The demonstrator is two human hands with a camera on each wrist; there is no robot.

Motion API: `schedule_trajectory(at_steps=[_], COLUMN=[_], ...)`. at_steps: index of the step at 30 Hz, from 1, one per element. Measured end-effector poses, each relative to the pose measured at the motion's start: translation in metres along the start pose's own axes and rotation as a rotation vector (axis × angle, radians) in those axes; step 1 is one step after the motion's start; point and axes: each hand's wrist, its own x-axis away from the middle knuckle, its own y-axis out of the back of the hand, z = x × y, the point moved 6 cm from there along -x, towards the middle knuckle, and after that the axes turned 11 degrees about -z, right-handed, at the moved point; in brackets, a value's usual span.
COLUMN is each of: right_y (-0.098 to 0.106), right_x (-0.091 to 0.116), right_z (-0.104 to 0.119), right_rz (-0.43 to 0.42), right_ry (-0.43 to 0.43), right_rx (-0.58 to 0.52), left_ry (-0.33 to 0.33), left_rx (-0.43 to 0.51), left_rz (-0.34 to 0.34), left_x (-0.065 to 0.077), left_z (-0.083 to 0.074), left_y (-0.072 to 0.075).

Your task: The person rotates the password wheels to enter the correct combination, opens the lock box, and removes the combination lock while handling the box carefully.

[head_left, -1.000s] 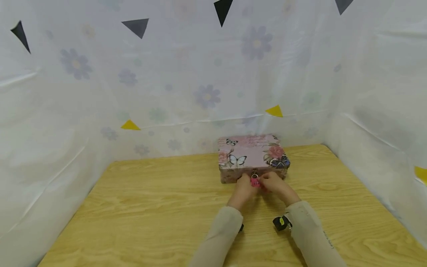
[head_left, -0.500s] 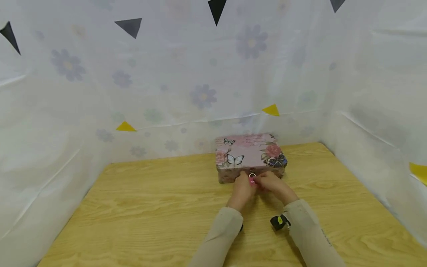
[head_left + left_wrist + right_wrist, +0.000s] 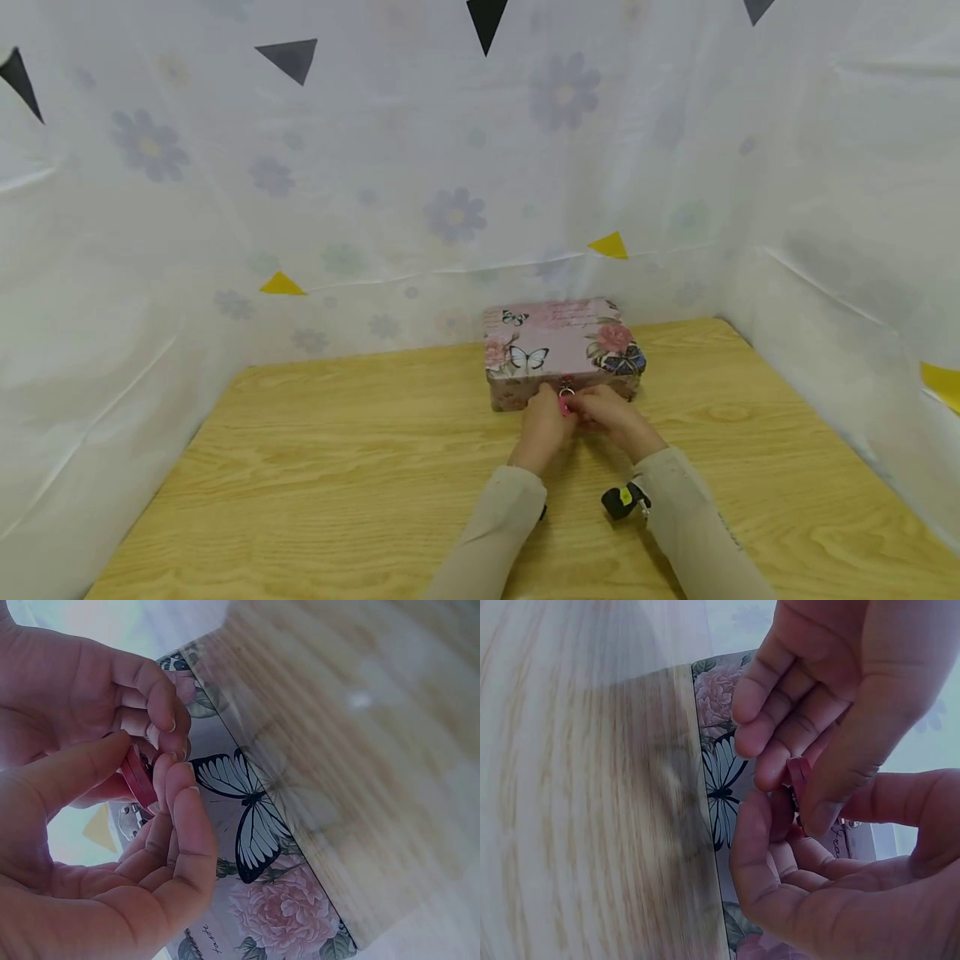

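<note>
A pink padlock [image 3: 566, 406] hangs by its ring-like shackle from the clasp on the front of a pink flowered box [image 3: 562, 337], whose lid is down. My left hand [image 3: 542, 427] pinches the padlock from the left, its thumb against the body. From the other side, my right hand [image 3: 611, 417] grips it too, with thumb and fingers bent at its edge. Close up in the left wrist view, the padlock [image 3: 139, 778] shows as a red sliver between both hands' fingertips. Small dark parts sit along the padlock [image 3: 798, 776] in the right wrist view; fingers hide most of it.
The box stands at the back of a wood-grain table [image 3: 337, 467], close to a white flower-printed curtain [image 3: 360, 208]. More white sheeting [image 3: 847, 275] hangs at the right. A black wrist device [image 3: 619, 502] hangs under the right sleeve.
Between both hands the padlock has turned slightly, and less of its marked face shows. Both hands stay at the clasp. The head view has shifted a little.
</note>
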Motion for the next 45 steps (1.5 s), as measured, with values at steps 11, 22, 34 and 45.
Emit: schedule_trajectory(at_steps=[11,22,34,45], right_y=[-0.0005,-0.0025,-0.0023,-0.0026], right_x=[-0.0029,-0.0019,-0.0013,-0.0020], right_z=[-0.0033,-0.0033,-0.0015,-0.0045], right_rz=[0.012,0.010,0.010,0.014], right_ry=[-0.012,-0.012,-0.027,-0.040], right_rx=[0.009,0.002,-0.007,-0.006], left_ry=[-0.005,0.023,0.002,0.001], left_rx=[0.049,0.047,0.027,0.016], left_rz=[0.013,0.013,0.007,0.008], left_x=[0.0004,0.0008,0.0012,0.0018], left_z=[0.0011,0.0020,0.0003,0.0002], left_y=[-0.0009,-0.0016,-0.0001,0.0016])
